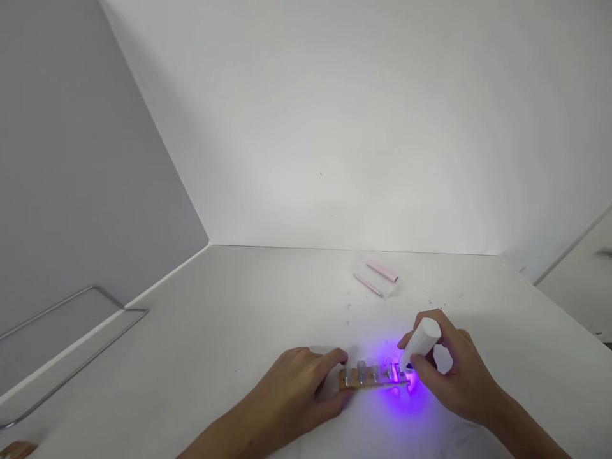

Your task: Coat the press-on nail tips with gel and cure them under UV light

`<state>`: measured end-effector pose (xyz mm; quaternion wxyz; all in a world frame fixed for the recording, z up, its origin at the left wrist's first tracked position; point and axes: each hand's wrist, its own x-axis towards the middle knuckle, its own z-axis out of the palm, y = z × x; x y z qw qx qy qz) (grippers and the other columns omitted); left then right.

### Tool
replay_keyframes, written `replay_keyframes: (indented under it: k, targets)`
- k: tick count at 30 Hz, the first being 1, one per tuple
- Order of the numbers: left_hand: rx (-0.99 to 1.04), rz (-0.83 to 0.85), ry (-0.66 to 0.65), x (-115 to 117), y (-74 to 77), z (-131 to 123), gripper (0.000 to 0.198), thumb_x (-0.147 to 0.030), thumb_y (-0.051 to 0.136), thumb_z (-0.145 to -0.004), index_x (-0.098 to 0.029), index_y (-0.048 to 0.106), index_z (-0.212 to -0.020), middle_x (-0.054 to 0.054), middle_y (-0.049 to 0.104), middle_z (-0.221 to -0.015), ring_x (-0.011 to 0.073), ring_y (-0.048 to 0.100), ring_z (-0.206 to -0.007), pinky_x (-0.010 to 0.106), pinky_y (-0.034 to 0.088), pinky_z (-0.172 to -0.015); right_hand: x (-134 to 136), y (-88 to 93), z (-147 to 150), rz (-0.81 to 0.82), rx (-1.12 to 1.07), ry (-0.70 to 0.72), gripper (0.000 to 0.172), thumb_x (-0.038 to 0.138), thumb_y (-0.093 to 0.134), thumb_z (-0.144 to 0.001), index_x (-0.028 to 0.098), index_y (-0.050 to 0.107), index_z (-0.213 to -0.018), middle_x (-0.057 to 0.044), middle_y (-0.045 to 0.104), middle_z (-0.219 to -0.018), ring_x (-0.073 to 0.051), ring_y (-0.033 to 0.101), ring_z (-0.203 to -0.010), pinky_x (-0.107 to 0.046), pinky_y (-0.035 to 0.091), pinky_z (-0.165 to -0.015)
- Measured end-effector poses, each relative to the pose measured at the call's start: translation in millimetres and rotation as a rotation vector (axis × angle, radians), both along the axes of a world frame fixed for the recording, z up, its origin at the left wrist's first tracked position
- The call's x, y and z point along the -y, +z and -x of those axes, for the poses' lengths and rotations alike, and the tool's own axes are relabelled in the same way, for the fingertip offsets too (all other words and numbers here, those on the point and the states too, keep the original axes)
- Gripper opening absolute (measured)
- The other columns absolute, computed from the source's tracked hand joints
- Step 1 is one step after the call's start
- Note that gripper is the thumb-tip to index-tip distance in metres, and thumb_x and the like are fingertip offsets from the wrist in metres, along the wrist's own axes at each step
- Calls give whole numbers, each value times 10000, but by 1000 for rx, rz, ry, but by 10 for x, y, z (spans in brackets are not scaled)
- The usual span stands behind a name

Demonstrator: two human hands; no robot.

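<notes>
A narrow wooden strip (366,385) lies on the white table, with several small glossy pieces (362,371) standing along it that look like false nail tips. My left hand (306,389) grips the strip's left end between thumb and index finger. In my right hand (459,370) is a white UV torch (421,342), tilted with its head pointing down at the strip's right end. Violet light from it covers that end and spills onto the table. The torch's front is partly hidden by my fingers.
Behind the strip, a slim pink pen (368,285) lies near a pink cap-like tube (382,270), with small specks around. A bent metal wire frame (95,357) stands at the left. A brown object (19,450) shows in the lower left corner. White walls (335,127) enclose the table's back.
</notes>
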<state>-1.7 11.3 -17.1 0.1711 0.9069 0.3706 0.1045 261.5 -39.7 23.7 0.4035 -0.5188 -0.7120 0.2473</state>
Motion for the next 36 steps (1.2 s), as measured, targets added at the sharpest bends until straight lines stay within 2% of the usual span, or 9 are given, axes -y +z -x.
replay_keyframes:
  k: [3, 8, 13, 22, 28, 33, 36]
  targets:
    - [25, 6, 4, 0, -1, 0, 293, -404, 526, -949, -228, 593, -1174, -15, 590, -594, 182, 529, -555, 278, 323, -607, 5, 0, 7, 11, -21, 2, 169, 152, 536, -832, 279, 484, -930, 24, 731, -827, -125, 481, -502, -228, 373, -438]
    - [58, 22, -6, -3, 12, 5, 309, -431, 559, -934, -229, 571, -1169, -28, 546, -584, 165, 489, -535, 268, 307, -588, 9, 9, 11, 20, -20, -6, 178, 144, 548, -823, 280, 506, -930, 24, 726, -822, -131, 488, -510, -214, 342, -410]
    - [37, -36, -37, 8, 7, 6, 287, -408, 517, -956, -220, 564, -1167, -17, 555, -593, 178, 513, -555, 280, 324, -617, 9, 8, 0, 19, -4, 11, 189, 132, 554, -832, 280, 504, -937, 21, 731, -839, -125, 488, -511, -229, 390, -449]
    - [30, -93, -60, 5, -9, 10, 270, -404, 461, -991, -205, 558, -1147, -20, 544, -570, 177, 518, -528, 285, 305, -574, 8, -13, 9, -13, -15, -4, 182, 144, 549, -830, 283, 512, -941, 23, 721, -819, -133, 490, -492, -231, 377, -422]
    - [-17, -89, -56, 12, -24, 10, 251, -304, 466, -955, -197, 583, -1149, -5, 585, -604, 177, 532, -534, 291, 285, -574, 20, 7, 17, -1, 14, -14, 189, 144, 540, -832, 291, 495, -942, 33, 722, -838, -129, 491, -510, -235, 389, -452]
    - [-19, -112, -68, -17, -44, 20, 172, -313, 464, -958, -198, 593, -947, 16, 627, -663, 166, 535, -556, 290, 254, -567, 41, 2, 21, 19, -6, -32, 214, 148, 553, -823, 299, 513, -970, 30, 701, -832, -146, 510, -547, -231, 407, -447]
    - [-21, -112, -68, -22, -43, 25, 174, -309, 468, -952, -196, 565, -863, 11, 621, -665, 155, 515, -549, 291, 242, -559, 41, -5, 15, 3, -2, -4, 233, 129, 549, -829, 298, 521, -988, 48, 644, -762, -136, 487, -527, -230, 411, -457]
